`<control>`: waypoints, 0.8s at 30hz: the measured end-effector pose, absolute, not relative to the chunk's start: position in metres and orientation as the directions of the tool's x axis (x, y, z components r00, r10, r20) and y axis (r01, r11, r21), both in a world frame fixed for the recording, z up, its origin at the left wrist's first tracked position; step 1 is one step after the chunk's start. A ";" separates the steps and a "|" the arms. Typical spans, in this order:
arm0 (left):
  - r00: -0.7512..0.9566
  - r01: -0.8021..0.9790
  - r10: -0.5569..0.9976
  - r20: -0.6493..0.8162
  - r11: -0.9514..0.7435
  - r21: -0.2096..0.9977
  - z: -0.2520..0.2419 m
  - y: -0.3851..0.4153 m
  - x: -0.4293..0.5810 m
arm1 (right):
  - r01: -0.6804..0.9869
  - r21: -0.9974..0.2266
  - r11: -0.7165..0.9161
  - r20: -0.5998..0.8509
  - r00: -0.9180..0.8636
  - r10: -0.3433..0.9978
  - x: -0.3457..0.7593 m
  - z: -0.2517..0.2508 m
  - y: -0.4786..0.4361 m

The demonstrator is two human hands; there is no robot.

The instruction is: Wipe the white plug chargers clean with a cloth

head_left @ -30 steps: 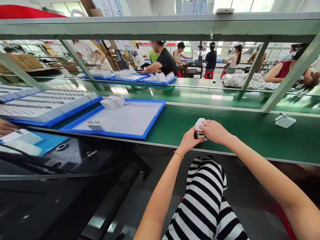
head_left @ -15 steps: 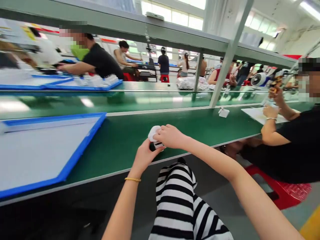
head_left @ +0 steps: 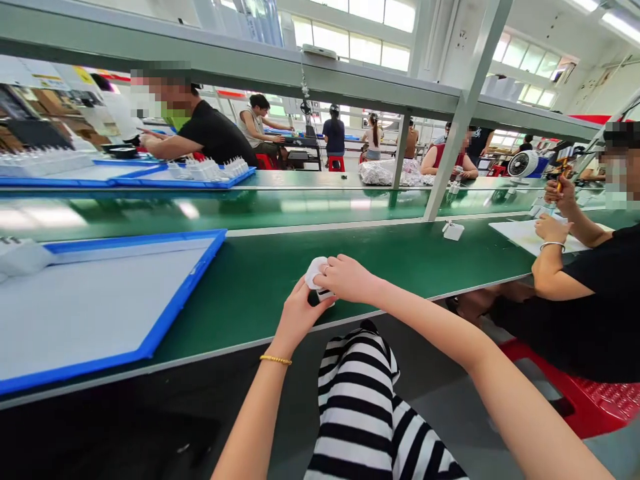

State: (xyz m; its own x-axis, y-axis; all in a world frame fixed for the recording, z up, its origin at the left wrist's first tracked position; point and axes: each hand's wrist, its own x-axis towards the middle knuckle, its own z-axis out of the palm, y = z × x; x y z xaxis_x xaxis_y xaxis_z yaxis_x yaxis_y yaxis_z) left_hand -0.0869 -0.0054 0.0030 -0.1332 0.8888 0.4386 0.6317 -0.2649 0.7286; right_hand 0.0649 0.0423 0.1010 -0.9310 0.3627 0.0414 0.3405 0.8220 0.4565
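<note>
A small white piece (head_left: 325, 293) with dark slots or stripes is held just above the front edge of the green bench (head_left: 270, 280). My left hand (head_left: 299, 310) grips it from the left and below. From the right, my right hand (head_left: 345, 277) presses a white cloth-like item (head_left: 315, 272) against its top, fingers closed. The fingers hide much of both items, so their exact shape cannot be made out.
To the left lies a blue-edged white tray (head_left: 110, 287) with white parts at its far corner. A small white box (head_left: 453, 231) sits at the right, near a metal post (head_left: 457, 133). A person in black (head_left: 600, 280) works at the right over a white board (head_left: 525, 233).
The whole view has shifted, so the scene appears slightly lower and to the right. Both hands keep nearly the same hold on the white piece and the cloth-like item.
</note>
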 end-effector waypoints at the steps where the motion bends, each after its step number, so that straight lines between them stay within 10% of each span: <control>1: -0.137 0.641 0.886 0.443 -0.262 0.721 0.003 -0.005 -0.087 | 0.339 0.451 0.825 0.052 -0.933 0.355 0.065 0.101 0.043; 24: -0.088 0.630 0.857 0.508 -0.347 0.694 0.001 -0.011 -0.078 | 0.323 0.385 0.865 0.059 -0.944 0.326 0.077 0.095 0.043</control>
